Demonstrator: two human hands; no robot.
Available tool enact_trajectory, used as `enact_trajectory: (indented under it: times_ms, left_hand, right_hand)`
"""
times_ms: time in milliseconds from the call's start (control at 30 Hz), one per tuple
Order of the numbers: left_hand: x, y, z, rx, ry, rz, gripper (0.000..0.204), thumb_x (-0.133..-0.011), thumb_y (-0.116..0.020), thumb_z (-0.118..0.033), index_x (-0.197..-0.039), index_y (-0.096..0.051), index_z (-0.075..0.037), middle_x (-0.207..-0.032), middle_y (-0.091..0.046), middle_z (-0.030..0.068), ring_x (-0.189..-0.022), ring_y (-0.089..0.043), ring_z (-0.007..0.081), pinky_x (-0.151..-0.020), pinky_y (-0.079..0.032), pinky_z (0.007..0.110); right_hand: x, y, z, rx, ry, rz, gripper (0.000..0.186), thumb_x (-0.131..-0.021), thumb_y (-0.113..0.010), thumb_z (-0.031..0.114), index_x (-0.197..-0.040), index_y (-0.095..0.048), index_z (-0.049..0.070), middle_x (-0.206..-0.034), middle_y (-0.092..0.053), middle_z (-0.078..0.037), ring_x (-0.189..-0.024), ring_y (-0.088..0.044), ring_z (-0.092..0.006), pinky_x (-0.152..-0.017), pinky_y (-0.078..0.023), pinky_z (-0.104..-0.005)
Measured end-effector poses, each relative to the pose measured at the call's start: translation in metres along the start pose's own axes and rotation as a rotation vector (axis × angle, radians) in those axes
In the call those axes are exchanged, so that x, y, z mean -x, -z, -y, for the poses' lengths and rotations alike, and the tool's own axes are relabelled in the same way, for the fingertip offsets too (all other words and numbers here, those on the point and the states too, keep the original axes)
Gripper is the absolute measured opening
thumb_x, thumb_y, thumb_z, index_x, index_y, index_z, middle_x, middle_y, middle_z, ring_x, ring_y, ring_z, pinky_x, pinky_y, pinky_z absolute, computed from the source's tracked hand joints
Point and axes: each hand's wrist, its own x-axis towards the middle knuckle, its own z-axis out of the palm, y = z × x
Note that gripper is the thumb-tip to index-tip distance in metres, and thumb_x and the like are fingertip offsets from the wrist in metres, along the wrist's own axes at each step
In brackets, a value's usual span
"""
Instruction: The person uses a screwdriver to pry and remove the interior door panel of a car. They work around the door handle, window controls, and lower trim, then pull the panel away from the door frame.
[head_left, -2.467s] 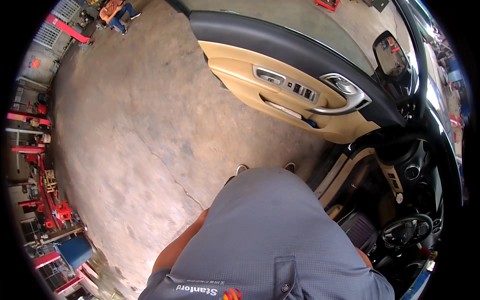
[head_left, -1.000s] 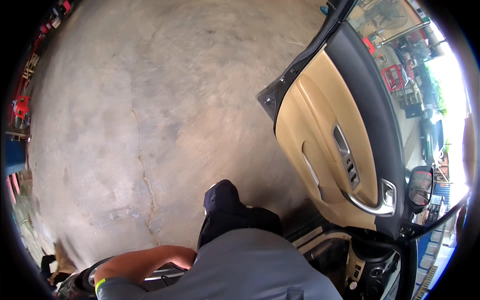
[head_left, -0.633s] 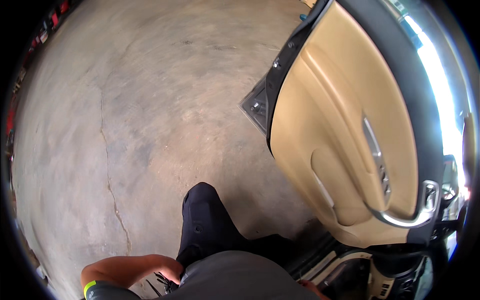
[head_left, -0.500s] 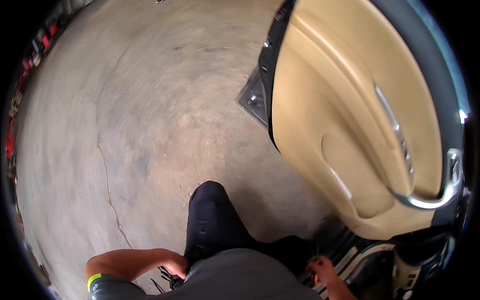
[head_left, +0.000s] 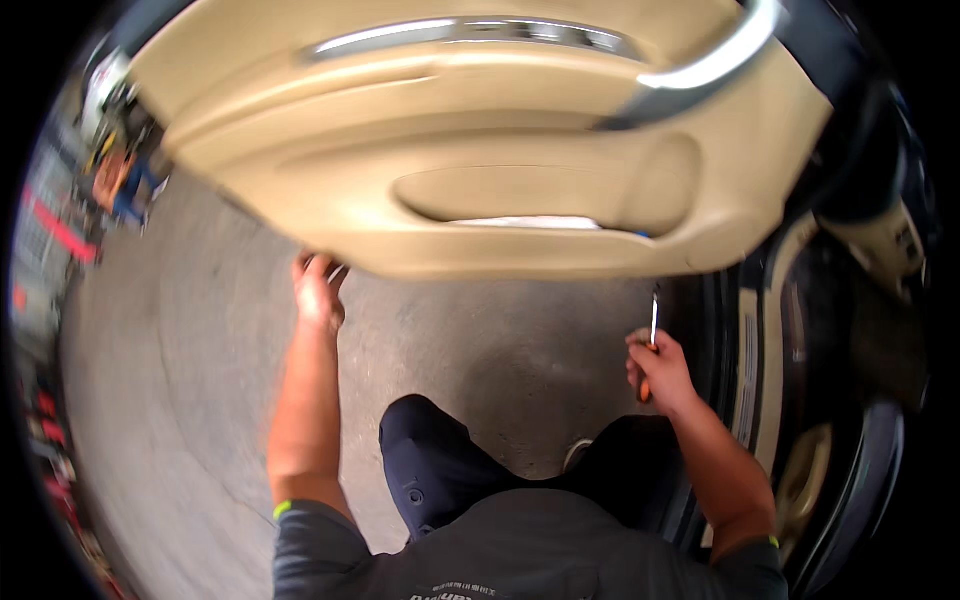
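Observation:
A beige car door panel [head_left: 540, 190] with a chrome pull handle [head_left: 715, 70] fills the upper middle. My left hand [head_left: 320, 290] reaches up to its lower left edge, fingers apart, the tips at the rim; whether they press on it is hard to tell. In my closed right hand [head_left: 660, 365] is a screwdriver [head_left: 655, 318] with an orange handle. Its metal shaft points up toward the door's lower edge, with a gap between tip and panel. A long map pocket [head_left: 530, 222] in the panel holds something white.
To the right lies the car's door sill [head_left: 750, 360], with beige interior trim [head_left: 890, 245] beyond it. A person [head_left: 125, 185] is at the far left, near red and grey equipment [head_left: 60, 225]. Concrete floor [head_left: 200, 350] extends below the door.
My view has turned to face the door, which has shifted from the right to the upper middle. Both hands have moved from beside my body out toward the door's lower edge.

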Motion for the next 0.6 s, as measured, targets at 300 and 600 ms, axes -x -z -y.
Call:
enact_trajectory:
  times_ms: [300,600]
  left_hand:
    - [0.026,-0.045,0.087,0.047,0.210,-0.052,0.029,-0.088,-0.057,-0.014,-0.116,-0.055,-0.008,-0.113,-0.054,0.0064,-0.102,-0.053,0.0238,-0.097,-0.043,0.043]
    - [-0.014,-0.020,0.034,-0.109,-0.032,-0.167,0.015,-0.082,-0.054,-0.009,-0.096,-0.060,-0.006,-0.095,-0.061,0.0048,-0.088,-0.052,0.0191,-0.086,-0.044,0.035]
  right_hand:
    - [-0.031,0.050,-0.056,-0.553,-0.098,-0.264,0.017,-0.091,-0.055,0.007,-0.108,-0.056,0.005,-0.091,-0.064,-0.009,-0.074,-0.065,-0.0196,-0.058,-0.049,-0.0334]
    - [-0.153,0.126,-0.018,-0.685,0.209,-0.577,0.016,-0.092,-0.051,0.008,-0.108,-0.053,0.009,-0.104,-0.062,-0.006,-0.097,-0.064,-0.0200,-0.063,-0.051,-0.0331]
